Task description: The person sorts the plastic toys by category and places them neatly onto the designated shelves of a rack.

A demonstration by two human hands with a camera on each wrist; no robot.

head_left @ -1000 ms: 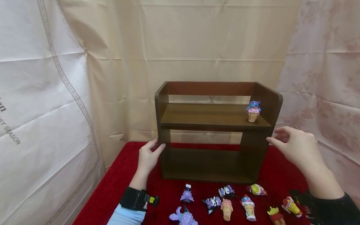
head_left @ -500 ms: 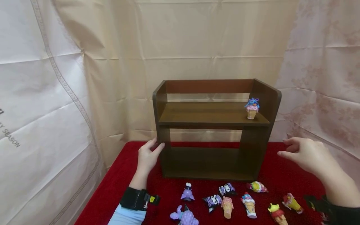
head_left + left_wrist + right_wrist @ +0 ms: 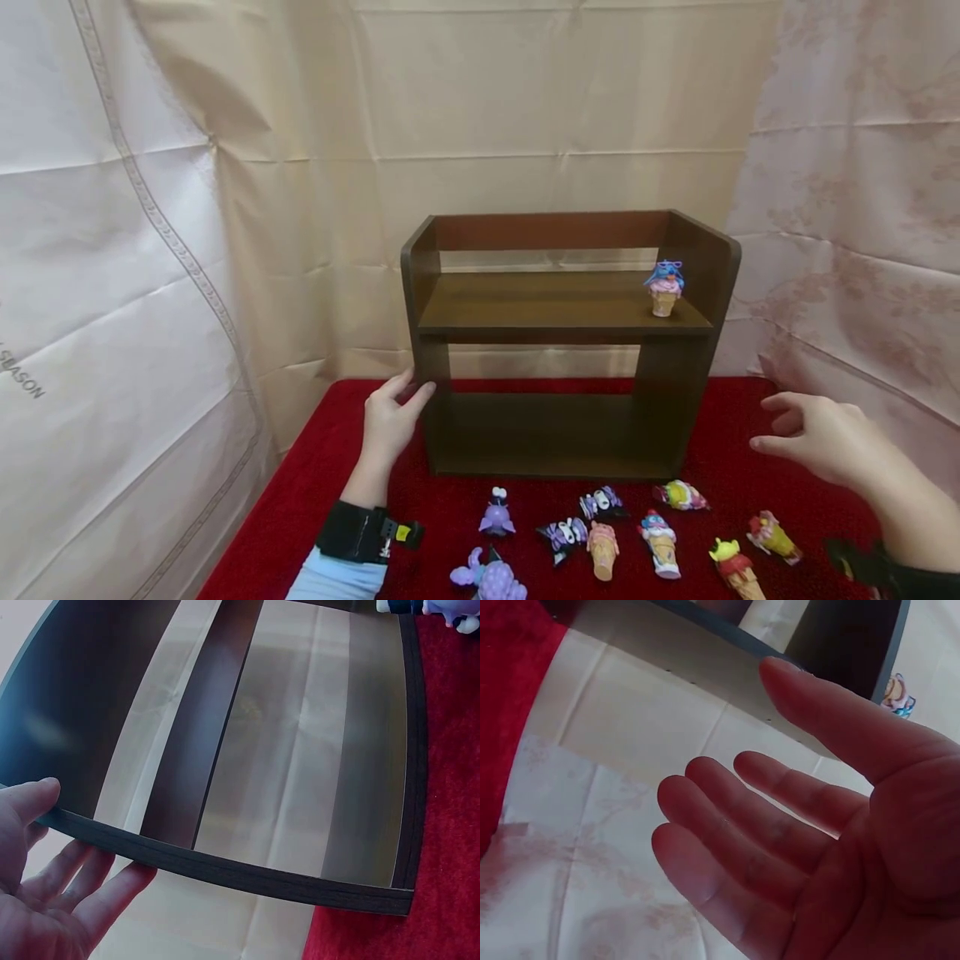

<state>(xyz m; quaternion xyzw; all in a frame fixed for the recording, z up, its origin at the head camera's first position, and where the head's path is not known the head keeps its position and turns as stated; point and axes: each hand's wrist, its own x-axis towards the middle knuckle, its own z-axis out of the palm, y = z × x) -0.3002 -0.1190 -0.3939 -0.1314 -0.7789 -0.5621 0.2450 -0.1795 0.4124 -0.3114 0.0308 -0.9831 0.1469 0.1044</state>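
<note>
A dark brown two-tier wooden shelf (image 3: 564, 331) stands upright on a red cloth. My left hand (image 3: 390, 419) holds its left side panel, thumb on the inner side and fingers on the outer, as the left wrist view also shows (image 3: 67, 877). My right hand (image 3: 828, 437) hovers to the right of the shelf, apart from it. Its fingers are loosely bent, and the right wrist view shows the palm (image 3: 840, 900) holding nothing. On the upper board at the right stands a blue-topped ice-cream-cone figurine (image 3: 664, 289).
Several small figurines lie in front of the shelf, among them a purple one (image 3: 497, 517), a peach cone (image 3: 602, 552), a blue-and-white cone (image 3: 660, 546) and a yellow-and-red cone (image 3: 737, 568). The red cloth (image 3: 300, 492) covers the table. Beige and white curtains (image 3: 555, 100) hang behind.
My right hand has drawn away from the shelf's right side, moving right and down. My left hand stays on the left panel. The view has shifted slightly.
</note>
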